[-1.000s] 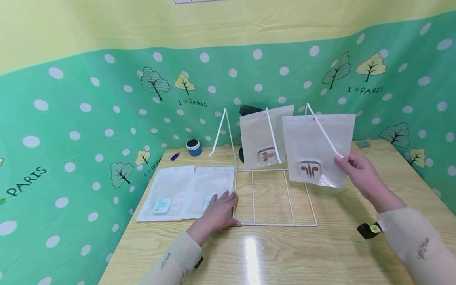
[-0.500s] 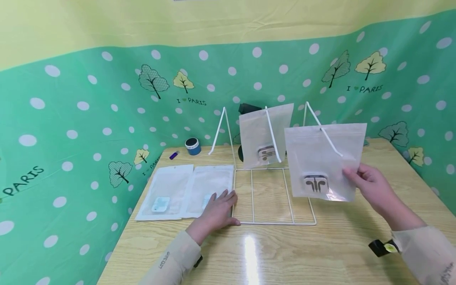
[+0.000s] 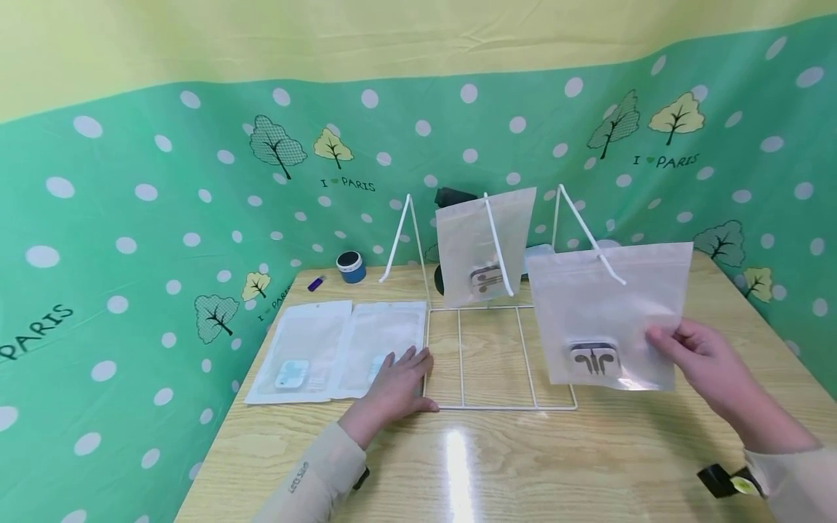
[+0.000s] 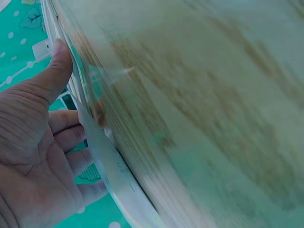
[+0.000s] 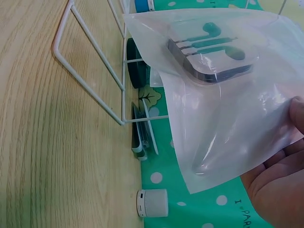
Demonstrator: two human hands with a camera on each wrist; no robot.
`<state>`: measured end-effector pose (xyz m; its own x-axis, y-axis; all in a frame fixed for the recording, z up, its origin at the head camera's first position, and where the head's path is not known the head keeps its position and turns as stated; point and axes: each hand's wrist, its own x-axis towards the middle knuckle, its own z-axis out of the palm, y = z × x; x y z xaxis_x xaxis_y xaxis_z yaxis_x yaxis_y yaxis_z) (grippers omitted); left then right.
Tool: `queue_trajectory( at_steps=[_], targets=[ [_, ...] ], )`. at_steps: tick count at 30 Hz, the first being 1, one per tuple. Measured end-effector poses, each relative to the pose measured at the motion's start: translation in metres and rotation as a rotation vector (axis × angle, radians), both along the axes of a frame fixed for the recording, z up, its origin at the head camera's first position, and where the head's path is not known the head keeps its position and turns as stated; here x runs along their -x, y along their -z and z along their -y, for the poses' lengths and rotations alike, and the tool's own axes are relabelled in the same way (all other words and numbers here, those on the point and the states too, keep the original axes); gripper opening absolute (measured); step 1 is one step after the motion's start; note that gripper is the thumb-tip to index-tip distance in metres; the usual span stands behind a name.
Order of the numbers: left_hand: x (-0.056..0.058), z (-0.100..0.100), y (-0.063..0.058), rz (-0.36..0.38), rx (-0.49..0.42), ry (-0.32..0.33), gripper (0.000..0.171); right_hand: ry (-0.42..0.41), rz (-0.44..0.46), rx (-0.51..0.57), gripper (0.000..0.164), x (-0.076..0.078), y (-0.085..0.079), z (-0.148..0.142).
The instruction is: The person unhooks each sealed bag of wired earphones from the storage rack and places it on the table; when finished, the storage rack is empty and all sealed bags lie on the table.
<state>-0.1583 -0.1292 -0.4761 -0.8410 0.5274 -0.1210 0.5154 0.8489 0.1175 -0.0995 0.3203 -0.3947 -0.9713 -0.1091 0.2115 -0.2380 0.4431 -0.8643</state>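
Between thumb and fingers, my right hand [image 3: 716, 367] pinches the right side of a translucent zip bag [image 3: 608, 309] with cased wired earphones [image 3: 593, 359] inside. The bag's top edge is still at the right prong [image 3: 591, 240] of a white wire display rack [image 3: 500, 408], close to the prong's tip. My left hand [image 3: 395, 385] rests with its fingers spread on the rack's left base edge and a flat bag [image 3: 389, 327], partly covering the pale item in it. A second earphone bag [image 3: 467, 240] hangs on the middle prong. The left prong [image 3: 395, 240] bears no bag.
Another flat bag [image 3: 317, 341] with a pale square item lies at the left. Along the back stand a blue speaker [image 3: 352, 267], a purple USB stick [image 3: 316, 283] and a black object [image 3: 454, 197]. A white cylinder [image 5: 154, 203] shows in the right wrist view.
My right hand has drawn the earphone bag toward me, down and right, along the right prong toward its tip. My left hand has stayed on the rack's edge.
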Motion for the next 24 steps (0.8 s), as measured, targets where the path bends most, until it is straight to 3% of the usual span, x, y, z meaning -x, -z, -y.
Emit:
queue_trajectory(
  at_steps=[16,20,24],
  targets=[
    [0.001,0.003,-0.001,0.011,0.005,-0.005,0.091,-0.015,-0.063,-0.04,0.02,-0.023,-0.007,-0.007],
    [0.001,0.004,0.0,0.014,0.004,-0.007,0.091,-0.023,-0.096,0.03,0.024,-0.027,-0.009,-0.01],
    [0.001,0.004,-0.001,0.015,0.002,-0.009,0.091,0.008,-0.155,0.174,0.024,-0.027,-0.017,-0.013]
  ],
)
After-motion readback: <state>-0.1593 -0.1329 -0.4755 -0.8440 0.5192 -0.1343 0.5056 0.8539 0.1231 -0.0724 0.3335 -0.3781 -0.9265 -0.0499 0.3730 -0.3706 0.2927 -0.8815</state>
